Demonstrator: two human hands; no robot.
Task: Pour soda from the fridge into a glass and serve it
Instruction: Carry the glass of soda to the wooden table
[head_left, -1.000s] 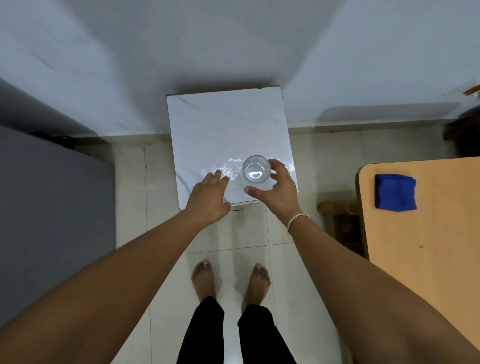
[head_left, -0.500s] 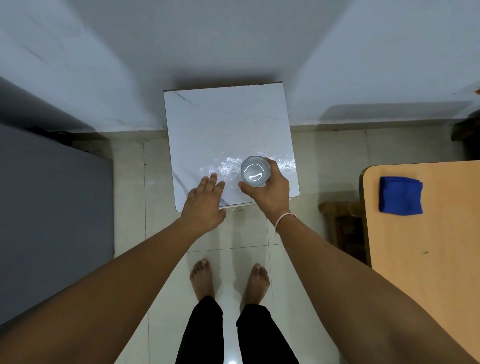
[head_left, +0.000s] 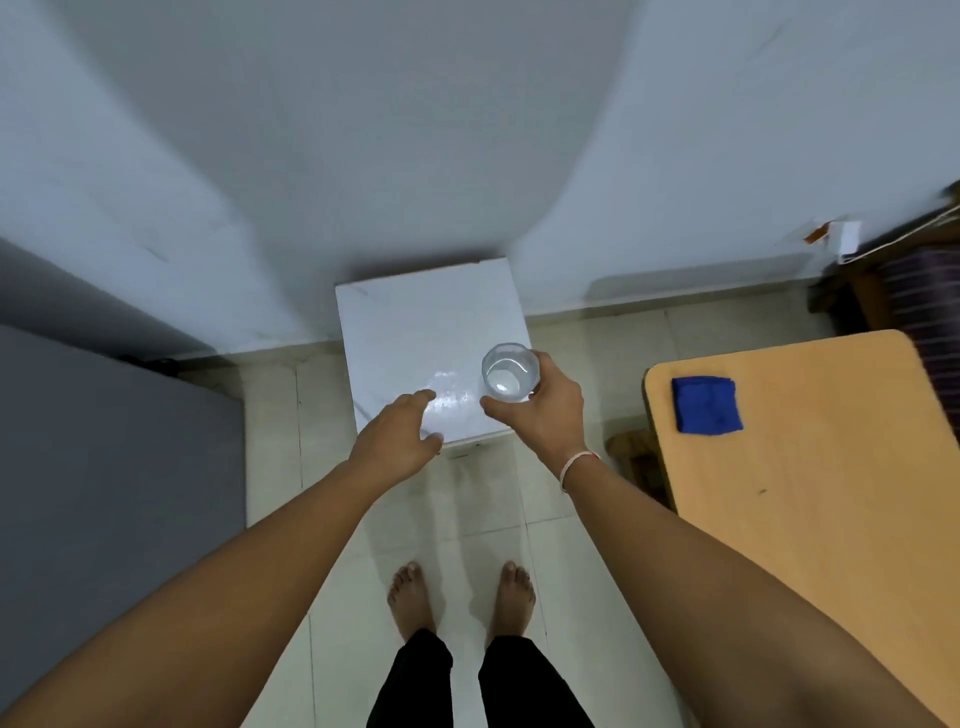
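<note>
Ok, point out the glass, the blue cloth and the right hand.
glass (head_left: 509, 375): head view, on its clear inside near the rim.
blue cloth (head_left: 706, 404): head view, on the middle of the folded cloth.
right hand (head_left: 545, 410): head view, on the back of the hand, which grips the glass.

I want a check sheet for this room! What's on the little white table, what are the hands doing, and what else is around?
Surface: small white marble-look table, glossy, with a shiny patch near its front edge.
Job's things: clear round drinking glass, upright, gripped over the table's front right corner; whether it touches the top cannot be told. No soda bottle seen.
Clutter: folded blue cloth on the tan wooden table at right.
Grippers: right hand wrapped around the glass; left hand open, empty, at the white table's front edge.
Cables: a thin white cord at far right, blurred.
Surroundings: pale walls, tiled floor, grey unit at left, bare feet below.
</note>
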